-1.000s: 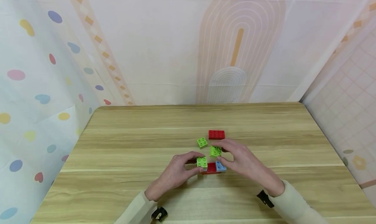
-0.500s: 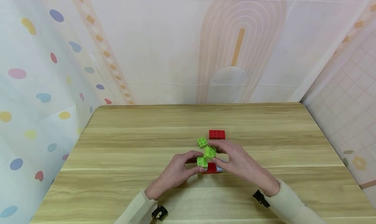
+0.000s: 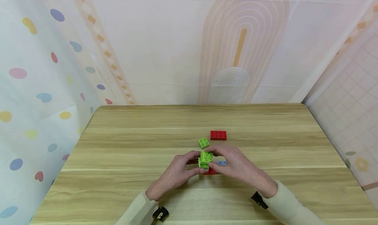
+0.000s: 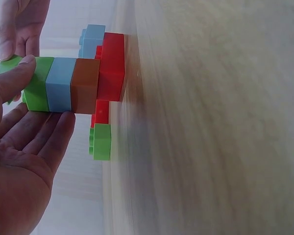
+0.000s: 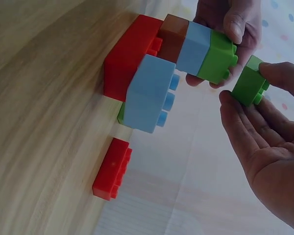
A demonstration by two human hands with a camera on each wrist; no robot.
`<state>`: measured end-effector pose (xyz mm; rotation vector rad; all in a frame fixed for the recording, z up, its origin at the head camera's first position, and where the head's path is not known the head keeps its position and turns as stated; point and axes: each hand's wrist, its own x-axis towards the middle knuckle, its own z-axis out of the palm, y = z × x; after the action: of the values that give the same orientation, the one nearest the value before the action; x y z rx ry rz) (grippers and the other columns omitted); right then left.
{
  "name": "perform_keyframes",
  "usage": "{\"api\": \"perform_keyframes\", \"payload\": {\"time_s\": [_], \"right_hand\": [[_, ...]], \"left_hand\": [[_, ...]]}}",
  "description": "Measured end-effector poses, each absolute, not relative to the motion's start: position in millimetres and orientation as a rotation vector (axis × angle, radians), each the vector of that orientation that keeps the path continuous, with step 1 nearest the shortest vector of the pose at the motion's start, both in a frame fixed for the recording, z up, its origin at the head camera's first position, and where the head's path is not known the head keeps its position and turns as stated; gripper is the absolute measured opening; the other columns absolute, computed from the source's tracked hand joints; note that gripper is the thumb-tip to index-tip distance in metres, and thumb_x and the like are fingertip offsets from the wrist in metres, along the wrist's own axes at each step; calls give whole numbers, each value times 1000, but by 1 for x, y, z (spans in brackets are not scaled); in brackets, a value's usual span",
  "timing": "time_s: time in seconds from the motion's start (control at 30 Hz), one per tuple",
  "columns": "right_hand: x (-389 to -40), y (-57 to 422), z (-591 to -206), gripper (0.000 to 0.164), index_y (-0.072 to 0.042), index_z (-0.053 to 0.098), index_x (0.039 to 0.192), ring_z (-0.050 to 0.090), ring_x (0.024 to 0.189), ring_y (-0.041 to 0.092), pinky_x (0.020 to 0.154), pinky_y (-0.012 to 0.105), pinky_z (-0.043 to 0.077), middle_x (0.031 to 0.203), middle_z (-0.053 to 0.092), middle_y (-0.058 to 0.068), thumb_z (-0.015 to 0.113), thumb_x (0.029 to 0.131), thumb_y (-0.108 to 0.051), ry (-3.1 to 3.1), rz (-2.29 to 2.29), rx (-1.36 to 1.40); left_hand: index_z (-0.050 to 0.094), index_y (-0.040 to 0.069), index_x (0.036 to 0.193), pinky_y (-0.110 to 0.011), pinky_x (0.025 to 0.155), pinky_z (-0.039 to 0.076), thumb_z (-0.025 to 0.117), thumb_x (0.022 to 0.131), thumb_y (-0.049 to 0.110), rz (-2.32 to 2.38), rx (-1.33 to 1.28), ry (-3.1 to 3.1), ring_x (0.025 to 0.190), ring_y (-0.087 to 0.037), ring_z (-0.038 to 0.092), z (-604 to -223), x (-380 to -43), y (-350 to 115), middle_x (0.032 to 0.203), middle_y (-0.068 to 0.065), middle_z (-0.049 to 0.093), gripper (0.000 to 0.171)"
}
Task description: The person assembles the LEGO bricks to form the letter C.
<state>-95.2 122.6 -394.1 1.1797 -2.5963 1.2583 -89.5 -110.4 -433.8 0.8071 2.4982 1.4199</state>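
On the table, a red toy brick [image 5: 127, 61] carries a column of a brown brick [image 4: 85, 85], a light blue brick [image 4: 60, 84] and a green brick [image 5: 218, 56] at one end. My left hand [image 3: 177, 172] grips this column near its top, thumb on one side and fingers on the other. At the red brick's other end sits a sloped light blue brick [image 5: 149, 93]. My right hand [image 3: 236, 161] pinches another green brick [image 5: 249, 81] just above the column's green top. In the right wrist view a small gap parts the two green bricks, and the held one is tilted.
Behind the hands, a loose green brick [image 3: 203, 143] and a studded red brick [image 3: 218, 135] lie on the wooden table [image 3: 133, 133]. A patterned cloth [image 3: 165, 54] hangs along the table's far edge and both sides.
My right hand has moved left with its green brick, from above the sloped light blue brick to over the column. My left hand has stayed on the column.
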Motion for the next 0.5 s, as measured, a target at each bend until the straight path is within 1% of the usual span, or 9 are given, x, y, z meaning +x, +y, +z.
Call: {"api": "perform_keyframes", "payload": {"time_s": [0.07, 0.27, 0.5], "right_hand": [[-95, 122, -395, 39, -11, 64, 125, 63, 108, 15, 89, 32, 55, 122, 65, 1, 76, 88, -10, -2605, 1233, 1185], [-94, 119, -397, 35, -11, 68, 123, 60, 115, 16, 94, 36, 52, 125, 64, 0, 76, 89, -14, -2609, 1133, 1206], [-94, 119, -401, 35, -9, 69, 124, 61, 112, 14, 91, 33, 53, 124, 62, -1, 74, 90, -15, -2592, 1043, 1244]], "left_hand": [[60, 13, 131, -32, 95, 51, 75, 90, 22, 1423, 811, 2496, 109, -12, 63, -434, -90, -110, 125, 4, 66, 45], [59, 12, 132, -34, 95, 51, 75, 90, 22, 1436, 814, 2484, 110, -14, 63, -434, -89, -111, 126, 2, 65, 46], [59, 10, 131, -32, 95, 51, 77, 88, 18, 1436, 808, 2475, 111, -15, 63, -434, -89, -111, 127, 0, 65, 47]]}}
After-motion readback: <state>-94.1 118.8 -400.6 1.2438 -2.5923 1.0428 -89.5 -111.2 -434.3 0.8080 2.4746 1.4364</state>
